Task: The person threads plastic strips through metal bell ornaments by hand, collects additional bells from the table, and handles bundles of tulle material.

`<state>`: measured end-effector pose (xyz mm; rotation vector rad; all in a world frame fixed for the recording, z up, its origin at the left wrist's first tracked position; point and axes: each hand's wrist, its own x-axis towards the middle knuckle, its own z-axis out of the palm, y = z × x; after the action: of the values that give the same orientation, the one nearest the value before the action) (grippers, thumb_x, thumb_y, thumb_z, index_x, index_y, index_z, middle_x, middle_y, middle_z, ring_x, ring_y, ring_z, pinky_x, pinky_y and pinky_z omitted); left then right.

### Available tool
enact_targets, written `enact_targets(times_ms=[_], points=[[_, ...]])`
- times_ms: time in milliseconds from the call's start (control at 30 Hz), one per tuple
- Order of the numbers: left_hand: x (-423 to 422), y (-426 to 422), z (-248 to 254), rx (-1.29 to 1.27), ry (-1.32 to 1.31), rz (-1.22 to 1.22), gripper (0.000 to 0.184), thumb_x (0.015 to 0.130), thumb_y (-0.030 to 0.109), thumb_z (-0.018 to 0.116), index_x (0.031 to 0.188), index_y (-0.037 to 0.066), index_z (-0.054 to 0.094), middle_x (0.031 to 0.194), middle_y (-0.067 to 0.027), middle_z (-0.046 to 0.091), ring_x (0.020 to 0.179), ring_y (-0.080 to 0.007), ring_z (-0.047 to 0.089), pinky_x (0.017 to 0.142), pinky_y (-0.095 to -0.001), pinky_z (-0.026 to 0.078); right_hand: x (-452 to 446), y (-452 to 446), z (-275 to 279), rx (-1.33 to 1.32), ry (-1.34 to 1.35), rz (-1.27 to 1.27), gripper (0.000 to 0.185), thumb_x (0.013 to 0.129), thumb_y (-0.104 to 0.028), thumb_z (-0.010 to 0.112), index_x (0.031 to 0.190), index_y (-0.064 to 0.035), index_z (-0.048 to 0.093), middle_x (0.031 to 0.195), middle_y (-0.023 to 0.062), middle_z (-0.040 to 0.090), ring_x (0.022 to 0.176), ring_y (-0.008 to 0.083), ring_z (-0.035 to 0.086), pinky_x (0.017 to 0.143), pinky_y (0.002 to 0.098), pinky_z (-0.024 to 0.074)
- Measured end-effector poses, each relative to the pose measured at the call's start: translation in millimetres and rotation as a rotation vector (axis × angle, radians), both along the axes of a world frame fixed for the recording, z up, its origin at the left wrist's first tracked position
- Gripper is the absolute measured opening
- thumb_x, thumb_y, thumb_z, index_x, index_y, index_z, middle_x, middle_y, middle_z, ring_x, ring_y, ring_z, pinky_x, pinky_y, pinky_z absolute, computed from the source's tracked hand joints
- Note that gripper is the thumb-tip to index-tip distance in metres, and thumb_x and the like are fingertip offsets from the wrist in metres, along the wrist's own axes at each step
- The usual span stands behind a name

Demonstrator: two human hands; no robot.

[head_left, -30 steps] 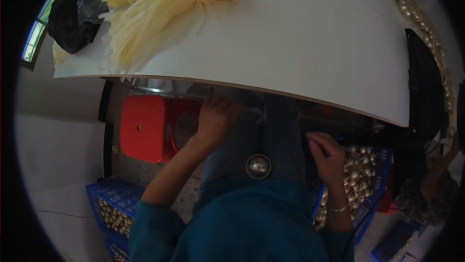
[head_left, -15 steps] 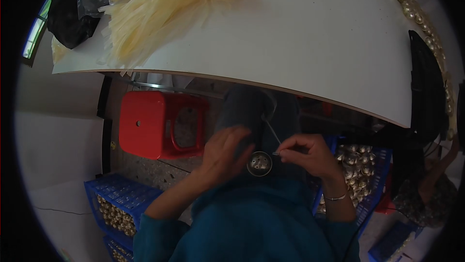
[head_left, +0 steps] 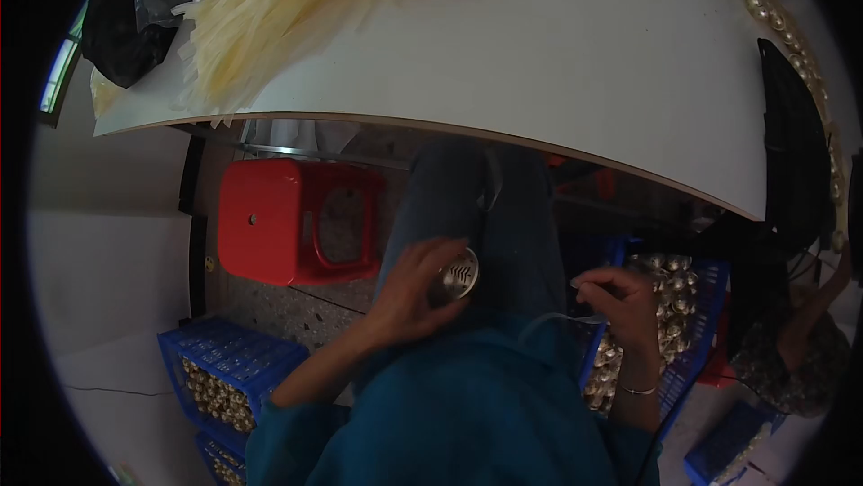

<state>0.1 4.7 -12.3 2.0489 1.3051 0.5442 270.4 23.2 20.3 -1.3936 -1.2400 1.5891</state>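
The left hand curls its fingers and thumb around a round metal piece above the lap. The piece's slotted side faces away from the palm, toward the right hand; being round, it shows no clear long axis. The right fingers are drawn together on a translucent strip, whose length curves leftward.
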Motion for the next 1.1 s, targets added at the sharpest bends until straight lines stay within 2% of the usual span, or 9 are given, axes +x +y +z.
enact_targets(times_ms=[67, 200, 267, 300, 367, 567, 667, 967, 1100], points=[[-12, -8, -10, -0.232, -0.373, 0.266, 0.063, 0.06, 0.009, 0.073, 0.116, 0.008, 0.043, 0.111, -0.0148, 0.047, 0.1, -0.0313, 0.047, 0.084, -0.0385, 0.042, -17, 5, 5, 0.009, -0.011, 0.075, 0.011, 0.078, -0.005, 0.061, 0.087, 0.0008, 0.062, 0.074, 0.0061, 0.062, 0.066, 0.0086, 0.058, 0.059, 0.0182, 0.0455], [-19, -15, -26, -0.089, -0.341, 0.288, 0.069, 0.056, 0.008, 0.076, 0.115, 0.006, 0.042, 0.112, -0.0157, 0.045, 0.099, -0.0314, 0.046, 0.082, -0.0387, 0.041, -64, 12, -5, -0.051, 0.101, 0.148, 0.011, 0.078, -0.006, 0.061, 0.088, 0.0005, 0.062, 0.078, 0.007, 0.063, 0.071, 0.0095, 0.06, 0.062, 0.0196, 0.0469], [-15, -16, -26, 0.021, -0.142, 0.395, 0.071, 0.053, 0.009, 0.078, 0.113, 0.005, 0.04, 0.111, -0.0153, 0.046, 0.097, -0.0317, 0.047, 0.081, -0.0393, 0.04, -84, 16, -13, -0.102, 0.157, 0.191, 0.012, 0.078, -0.007, 0.062, 0.088, 0.0004, 0.062, 0.078, 0.0068, 0.063, 0.073, 0.0101, 0.06, 0.064, 0.0204, 0.0475], [-13, -16, -29, 0.015, -0.143, 0.399, 0.071, 0.053, 0.009, 0.078, 0.113, 0.005, 0.04, 0.111, -0.0153, 0.046, 0.097, -0.0317, 0.047, 0.081, -0.0393, 0.04, -93, 16, -17, -0.108, 0.154, 0.195, 0.012, 0.078, -0.007, 0.062, 0.088, 0.0004, 0.062, 0.078, 0.0068, 0.063, 0.073, 0.0101, 0.06, 0.064, 0.0204, 0.0475], [-9, -14, -36, 0.172, -0.071, 0.402, 0.072, 0.052, 0.01, 0.079, 0.112, 0.004, 0.039, 0.11, -0.0143, 0.046, 0.096, -0.0317, 0.046, 0.081, -0.0399, 0.038, -107, 17, -26, -0.103, 0.174, 0.201, 0.009, 0.078, -0.007, 0.062, 0.085, -0.0012, 0.061, 0.073, 0.0039, 0.062, 0.067, 0.0066, 0.058, 0.057, 0.0166, 0.0445], [-8, -8, -39, 0.17, -0.144, 0.316, 0.07, 0.054, 0.008, 0.077, 0.113, 0.006, 0.038, 0.111, -0.0136, 0.046, 0.104, -0.0317, 0.043, 0.087, -0.0405, 0.035, -116, 16, -38, -0.041, 0.027, 0.276, 0.009, 0.079, -0.009, 0.062, 0.084, -0.0016, 0.06, 0.073, 0.003, 0.061, 0.067, 0.006, 0.057, 0.057, 0.0167, 0.0438], [-10, -8, -38, 0.109, -0.189, 0.315, 0.069, 0.056, 0.007, 0.076, 0.114, 0.006, 0.039, 0.112, -0.0131, 0.047, 0.105, -0.032, 0.044, 0.087, -0.0398, 0.035, -111, 22, -35, -0.24, 0.121, 0.257, 0.01, 0.079, -0.009, 0.062, 0.084, -0.001, 0.059, 0.072, 0.0033, 0.061, 0.067, 0.0061, 0.057, 0.057, 0.0174, 0.0443], [-13, -9, -36, 0.033, -0.261, 0.297, 0.072, 0.057, 0.004, 0.074, 0.12, 0.006, 0.037, 0.113, -0.0132, 0.047, 0.106, -0.0327, 0.043, 0.086, -0.0386, 0.039, -118, 23, -43, -0.209, 0.044, 0.311, 0.014, 0.077, -0.011, 0.062, 0.083, 0.0012, 0.059, 0.072, 0.0068, 0.062, 0.067, 0.0092, 0.059, 0.059, 0.0208, 0.0473], [-12, -9, -36, 0.013, -0.25, 0.301, 0.073, 0.058, 0.004, 0.074, 0.12, 0.006, 0.037, 0.114, -0.0138, 0.046, 0.107, -0.0332, 0.042, 0.087, -0.0388, 0.039, -121, 20, -44, -0.218, 0.039, 0.313, 0.01, 0.078, -0.008, 0.062, 0.083, -0.0004, 0.058, 0.072, 0.0038, 0.06, 0.066, 0.0073, 0.057, 0.058, 0.0179, 0.0451]])
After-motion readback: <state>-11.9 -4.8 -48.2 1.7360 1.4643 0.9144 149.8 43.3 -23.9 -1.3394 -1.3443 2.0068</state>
